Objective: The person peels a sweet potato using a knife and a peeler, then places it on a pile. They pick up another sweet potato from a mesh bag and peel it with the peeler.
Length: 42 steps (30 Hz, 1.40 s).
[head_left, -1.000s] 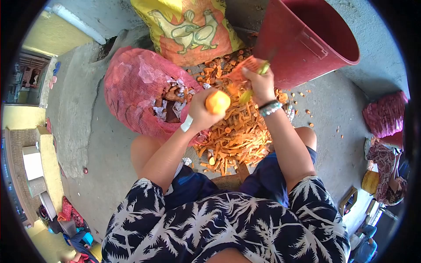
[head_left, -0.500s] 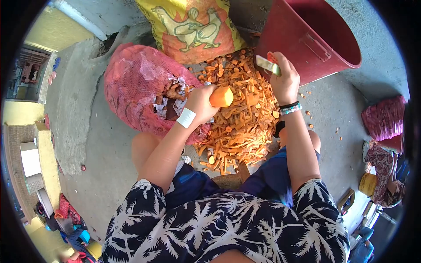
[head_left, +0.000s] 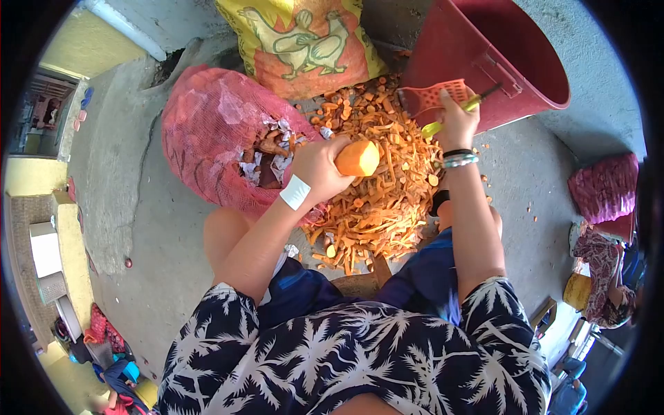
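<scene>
My left hand (head_left: 319, 168) is closed round a thick, peeled carrot (head_left: 358, 159), its blunt end pointing right. Apart from it, to the right, my right hand (head_left: 458, 126) grips what looks like a peeler (head_left: 443, 97) with a perforated orange part. Yellow-green pieces and a thin dark end also stick out of that fist; I cannot tell whether they belong to a second tool. Beneath both hands spreads a heap of orange peelings (head_left: 377, 221) and cut carrot ends on the concrete floor. Beside my left wrist lies a pink mesh sack (head_left: 214, 131) with scraps and paper showing.
A large red bin (head_left: 477, 62) leans at the upper right, close beyond my right hand. A yellow-orange sack (head_left: 304, 52) printed with ducks stands at the far side of the heap. A purple mesh sack (head_left: 605, 187) is at the right. People sit at both lower edges.
My left hand has moved slightly right with the carrot. The tool in my right hand has turned, bringing its perforated orange part and dark end into view.
</scene>
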Available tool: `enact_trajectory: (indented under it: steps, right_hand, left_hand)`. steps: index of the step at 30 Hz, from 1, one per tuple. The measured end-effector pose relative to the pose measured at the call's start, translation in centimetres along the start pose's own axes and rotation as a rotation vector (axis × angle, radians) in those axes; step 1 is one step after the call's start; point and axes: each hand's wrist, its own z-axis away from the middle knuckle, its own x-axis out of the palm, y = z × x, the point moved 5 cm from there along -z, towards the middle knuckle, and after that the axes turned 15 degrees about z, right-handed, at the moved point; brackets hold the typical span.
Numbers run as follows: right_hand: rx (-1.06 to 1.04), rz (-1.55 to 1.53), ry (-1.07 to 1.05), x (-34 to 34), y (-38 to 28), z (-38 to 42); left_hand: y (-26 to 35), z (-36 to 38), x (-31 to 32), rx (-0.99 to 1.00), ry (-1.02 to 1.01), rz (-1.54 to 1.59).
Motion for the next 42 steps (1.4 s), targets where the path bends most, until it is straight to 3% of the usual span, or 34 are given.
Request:
enact_trajectory:
  steps: [3,5,7,9,13,15,17,19,20,21,23,24,28,29,31,32,33,35,36,37,39,40,41,42]
  right_hand:
    - [0.079,-0.116,-0.091,-0.2,0.8,0.1]
    - [0.125,-0.161,-0.139,0.5,1.1,1.0]
    - [0.141,-0.098,-0.133,1.3,0.4,1.8]
    - [0.150,-0.099,-0.154,1.7,0.6,2.1]
    - [0.148,-0.130,-0.216,2.3,0.9,2.9]
    - [0.101,-0.136,-0.197,2.6,0.2,3.6]
    - [0.056,-0.139,-0.177,2.8,-0.8,5.2]
    - [0.091,-0.118,-0.347,4.4,-2.0,7.5]
    - [0.155,-0.131,-0.317,4.5,-0.9,7.8]
    - [0.155,-0.133,-0.315,4.5,-0.5,7.2]
    - [0.263,0.091,0.108,1.7,0.8,4.2]
    - [0.237,-0.032,0.096,-0.1,4.6,1.3]
    - [0.196,-0.182,-0.128,-0.3,2.7,0.6]
    - [0.212,-0.061,-0.223,0.0,2.4,1.1]
    - [0.223,0.050,-0.307,0.1,2.0,1.6]
    - [0.056,0.338,-0.472,0.8,1.3,2.0]
    - [-0.115,0.633,-0.628,1.4,0.7,2.5]
    - [-0.342,1.003,-0.438,0.8,-0.9,2.8]
    - [-0.388,0.987,-0.396,0.4,-1.3,2.3]
    - [-0.424,0.968,-0.355,0.1,-1.5,2.0]
    - [-0.135,0.523,-0.449,-0.4,-1.4,1.2]
    - [-0.068,0.284,-0.463,-0.6,-1.7,1.1]
    - [-0.066,0.282,-0.459,-0.8,-2.0,1.3]
    - [0.068,0.042,-0.461,-0.9,-2.0,1.6]
  left_hand:
    - [-2.6,0.2,0.3,0.000,0.059,0.246]
    - [-4.8,0.0,0.7,-0.142,0.122,0.641]
    - [-4.4,-0.3,0.7,-0.136,0.078,0.604]
    - [-3.7,0.0,0.6,-0.112,0.162,0.389]
    - [-3.6,0.2,1.0,-0.154,0.225,0.289]
    - [-3.5,0.2,0.6,-0.071,0.300,0.244]
    - [-4.9,0.4,1.6,-0.219,0.149,0.157]
    - [-3.8,0.6,1.3,-0.208,0.109,0.096]
    - [-3.0,0.7,1.2,-0.198,0.065,0.032]
    - [-2.5,0.8,0.8,-0.196,0.063,0.031]
    - [-0.3,1.0,0.5,0.042,0.025,0.286]
    - [0.1,1.2,0.4,0.099,0.040,0.297]
    - [-2.4,2.2,-0.1,0.020,0.137,0.382]
    - [-3.2,2.3,0.1,0.019,0.139,0.375]
    - [-5.6,2.4,0.6,-0.198,0.157,0.182]
    - [-7.6,2.5,1.2,-0.395,0.066,0.054]
    - [-9.0,3.1,1.6,-0.382,0.059,0.051]
    - [-9.9,4.2,2.0,-0.231,0.110,0.170]
    - [-8.5,4.0,1.9,-0.052,0.216,0.295]
    - [-6.7,3.4,1.4,-0.056,0.204,0.282]
    - [-2.3,2.0,0.6,0.053,0.087,0.276]
    - [-0.7,1.5,0.3,0.115,0.111,0.236]
    - [0.1,1.3,0.5,0.116,0.107,0.235]
    - [0.7,1.2,0.5,0.126,0.158,0.147]
